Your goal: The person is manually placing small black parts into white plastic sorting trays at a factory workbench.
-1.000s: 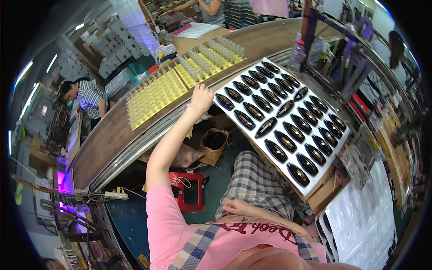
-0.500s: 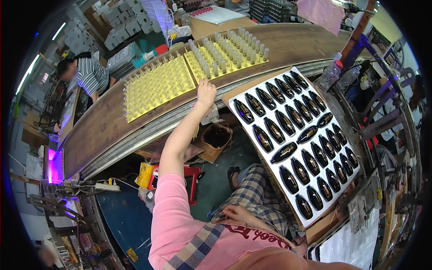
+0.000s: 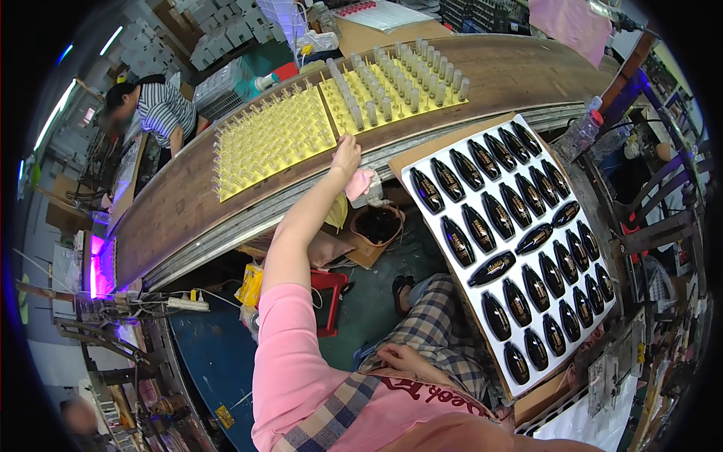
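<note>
Noted a clear red-capped bottle (image 3: pixel 578 138) at right, pink cloth (image 3: pixel 570 29) hanging beyond, grey cartons (image 3: pixel 215 47) stacked at far left.

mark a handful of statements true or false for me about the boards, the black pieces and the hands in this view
1. The black pieces lie in a white tray. True.
2. All the black pieces point the same way. False: three near the middle lie crosswise to the others.
3. The left hand is by the near edge of the yellow boards, close to where they meet. True.
4. The right hand is on the white tray. False: it is at the person's lap, over checked cloth.
5. Upright grey cylinders stand on the right-hand board. True.
</note>
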Motion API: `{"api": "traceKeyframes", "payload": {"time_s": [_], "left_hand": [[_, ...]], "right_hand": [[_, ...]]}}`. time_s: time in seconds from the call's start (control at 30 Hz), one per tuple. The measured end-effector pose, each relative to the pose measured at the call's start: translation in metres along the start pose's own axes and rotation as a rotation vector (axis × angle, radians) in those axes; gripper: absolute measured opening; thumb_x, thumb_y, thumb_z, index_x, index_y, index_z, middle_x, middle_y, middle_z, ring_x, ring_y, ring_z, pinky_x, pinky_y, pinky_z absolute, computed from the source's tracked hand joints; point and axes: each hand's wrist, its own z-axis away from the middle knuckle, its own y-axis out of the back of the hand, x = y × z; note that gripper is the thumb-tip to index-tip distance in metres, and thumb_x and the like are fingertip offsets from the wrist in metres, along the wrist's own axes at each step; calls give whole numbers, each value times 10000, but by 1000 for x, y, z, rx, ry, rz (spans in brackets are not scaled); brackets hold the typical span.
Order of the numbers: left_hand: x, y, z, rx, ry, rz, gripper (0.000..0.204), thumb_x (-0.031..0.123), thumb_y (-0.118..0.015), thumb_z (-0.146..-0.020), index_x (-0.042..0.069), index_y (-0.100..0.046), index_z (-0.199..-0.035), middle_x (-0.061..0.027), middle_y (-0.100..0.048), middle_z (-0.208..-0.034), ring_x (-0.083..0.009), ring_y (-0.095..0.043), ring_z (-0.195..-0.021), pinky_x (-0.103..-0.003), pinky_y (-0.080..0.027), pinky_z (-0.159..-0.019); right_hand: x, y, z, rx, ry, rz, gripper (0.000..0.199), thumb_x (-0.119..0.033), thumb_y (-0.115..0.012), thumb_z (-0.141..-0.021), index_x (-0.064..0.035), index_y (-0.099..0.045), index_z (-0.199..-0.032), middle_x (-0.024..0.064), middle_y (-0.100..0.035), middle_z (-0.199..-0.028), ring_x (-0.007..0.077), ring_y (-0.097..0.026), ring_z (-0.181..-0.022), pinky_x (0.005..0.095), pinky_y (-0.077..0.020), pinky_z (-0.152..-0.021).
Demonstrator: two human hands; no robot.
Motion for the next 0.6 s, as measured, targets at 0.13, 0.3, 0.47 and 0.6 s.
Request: {"api": "traceKeyframes", "payload": {"time_s": [0.13, 0.3, 0.47, 0.6], "left_hand": [[-7, -1, 7, 72, -26, -19, 230, 155, -452, -802, 90, -599, -967, -12, -531, -846, -238, -465, -913, -386, -304, -811], [-20, -5, 14, 54, -77, -96, 262, 184, -413, -818, 67, -540, -1015, -14, -534, -865, -221, -458, -932, -356, -281, -852], [-22, -21, 16, 63, -117, -123, 246, 197, -415, -812, 55, -535, -973, -50, -552, -865, -222, -464, -932, -350, -270, -866], [-18, -33, 19, 81, -119, -129, 234, 178, -448, -795, 46, -525, -973, -67, -582, -878, -224, -476, -927, -352, -262, -872]], "right_hand": [[12, 0, -5, -1, -15, -21, 257, -267, -496, -874, -31, -566, -951, 36, -609, -726, 89, -546, -648, 220, -430, -575], [8, 2, -6, -3, -25, -6, 290, -291, -490, -870, -23, -565, -953, 67, -616, -720, 130, -577, -651, 253, -443, -580], [6, 4, -7, 9, -25, 2, 302, -304, -492, -865, -24, -568, -949, 77, -622, -716, 151, -595, -647, 265, -449, -579], [7, 5, -7, 20, -2, 26, 300, -304, -494, -864, -24, -571, -943, 75, -625, -716, 145, -597, -648, 263, -450, -576]]}}
